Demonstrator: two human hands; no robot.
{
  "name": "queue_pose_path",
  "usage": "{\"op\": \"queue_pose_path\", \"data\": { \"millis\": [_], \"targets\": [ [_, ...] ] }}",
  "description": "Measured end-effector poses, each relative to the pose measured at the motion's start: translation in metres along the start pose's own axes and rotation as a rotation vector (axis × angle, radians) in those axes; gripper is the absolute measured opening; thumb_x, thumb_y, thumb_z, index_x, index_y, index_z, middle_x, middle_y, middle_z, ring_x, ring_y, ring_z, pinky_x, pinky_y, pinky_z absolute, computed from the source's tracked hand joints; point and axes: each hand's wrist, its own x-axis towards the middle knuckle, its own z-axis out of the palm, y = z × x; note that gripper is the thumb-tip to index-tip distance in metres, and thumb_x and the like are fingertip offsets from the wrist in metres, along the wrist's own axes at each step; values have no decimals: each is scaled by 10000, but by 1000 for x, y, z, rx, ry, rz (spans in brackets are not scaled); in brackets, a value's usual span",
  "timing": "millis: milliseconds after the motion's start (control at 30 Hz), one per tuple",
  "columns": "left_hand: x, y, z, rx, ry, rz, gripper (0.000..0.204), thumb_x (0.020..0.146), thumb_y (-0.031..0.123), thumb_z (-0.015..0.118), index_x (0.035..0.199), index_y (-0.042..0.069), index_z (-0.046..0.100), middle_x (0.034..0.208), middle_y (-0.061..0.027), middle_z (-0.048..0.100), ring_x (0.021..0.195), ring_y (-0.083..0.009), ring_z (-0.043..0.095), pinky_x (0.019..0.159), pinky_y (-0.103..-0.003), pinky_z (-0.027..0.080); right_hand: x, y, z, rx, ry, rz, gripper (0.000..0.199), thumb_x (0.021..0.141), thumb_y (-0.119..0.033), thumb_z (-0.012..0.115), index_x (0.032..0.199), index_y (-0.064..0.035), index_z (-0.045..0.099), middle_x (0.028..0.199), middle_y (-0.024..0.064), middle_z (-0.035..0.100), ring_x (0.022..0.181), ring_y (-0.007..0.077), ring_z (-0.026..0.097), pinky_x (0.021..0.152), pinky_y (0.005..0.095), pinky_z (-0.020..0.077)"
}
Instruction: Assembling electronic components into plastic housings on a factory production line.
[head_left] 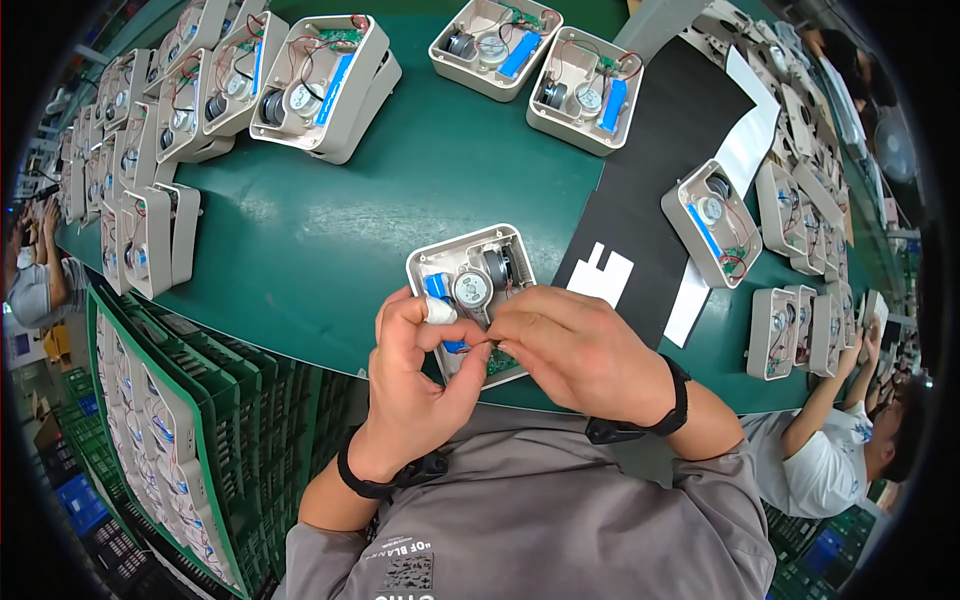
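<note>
1. Right now both hands work over one open beige plastic housing with a blue cylindrical battery, round silver motor and black speaker inside [470,285], lying at the near edge of the green table mat [400,200].
2. Left hand [415,370], index finger wrapped in a white fingertip cot [438,311], is curled with thumb and forefinger pinched together; it looks closed on a thin wire or small part over the blue battery, but what it nips is too small to tell.
3. Right hand [575,350] has its fingertips closed together just beside the left pinch, over the housing's lower right corner where a small green circuit board [500,362] peeks out below the fingers.
4. Judged step: seating or routing wiring inside the housing, mid-way. The next move seems to call for a fine two-finger press near the board without tugging the red leads.
5. Beyond the grip: two more open beige housings [540,60], and a stacked row of the same housings [160,130] to the far left.
6. Right of the grip: black sheet with white paper pieces [660,150], more housings past it.
7. Below left: green plastic crates [200,440] holding housings. Other people's arms show at both edges; busy assembly line.
</note>
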Motion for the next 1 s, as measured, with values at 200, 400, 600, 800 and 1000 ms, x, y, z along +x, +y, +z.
{"op": "queue_pose_path", "data": {
  "millis": [200, 400, 600, 800, 1000],
  "targets": [
    [0, 1, 0, -120, -7, -108, 477, 815, -31, 779, 1212, 15, 518, 935, -38, 762, 1224, -338, 592, 1052, -407, 438, 1, 4, -2, 145, 1, 26, 202, 848, 16, 752, 1045, 5, 710, 1024, 134, 700, 919, 328, 708, 756, 391, 586],
    [1, -4, 3, -59, -5, 15, 463, 823, -30, 776, 1196, 24, 507, 934, -41, 760, 1214, -331, 593, 1057, -404, 429, 0, 6, 1, 161, -11, 96, 196, 851, 21, 753, 1043, 3, 714, 1014, 125, 703, 918, 315, 711, 744, 384, 587],
    [-2, 0, 4, -93, 0, -77, 496, 814, -23, 791, 1204, 33, 490, 924, -41, 760, 1215, -333, 588, 1054, -399, 429, 0, 1, 8, -4, 46, 36, 204, 843, 26, 757, 1036, 2, 695, 1016, 120, 691, 898, 316, 711, 731, 398, 592],
    [-2, -6, 10, -20, 43, 49, 514, 782, -29, 809, 1162, 59, 474, 897, -46, 753, 1060, -280, 654, 1087, -489, 406, 0, 1, 10, -37, 38, 28, 225, 830, 27, 759, 1039, -3, 683, 1041, 120, 679, 899, 320, 710, 727, 405, 592],
    [4, -8, 9, 102, 72, 236, 538, 756, -28, 821, 1141, 86, 463, 870, -32, 739, 903, -229, 668, 1098, -556, 385, -3, 2, 10, -62, 31, 49, 241, 822, 31, 752, 1043, -9, 663, 1042, 122, 662, 897, 327, 700, 715, 407, 585]
  ]
}}
